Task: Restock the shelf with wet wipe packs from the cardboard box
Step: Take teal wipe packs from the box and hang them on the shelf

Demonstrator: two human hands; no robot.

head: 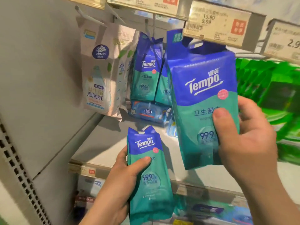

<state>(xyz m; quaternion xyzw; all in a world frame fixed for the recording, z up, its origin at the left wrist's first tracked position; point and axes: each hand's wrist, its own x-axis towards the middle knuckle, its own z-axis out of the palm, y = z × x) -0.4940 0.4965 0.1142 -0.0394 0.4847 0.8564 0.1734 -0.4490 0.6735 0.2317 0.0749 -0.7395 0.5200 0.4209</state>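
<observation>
Right hand (243,137) is gripping a Tempo wet wipe pack (203,95) low at its edge, thumb clamped on the front, raising it toward the peg hook (150,28) at 11 o'clock where hung Tempo packs (144,70) are dangling. Left hand (120,181) is holding spare packs (149,176) at 6 o'clock, thumb pressing across the front. Cardboard box isn't showing. Best bet: keeping the handle hole level, lining it on the hook tip, sliding straight back, not twisting.
</observation>
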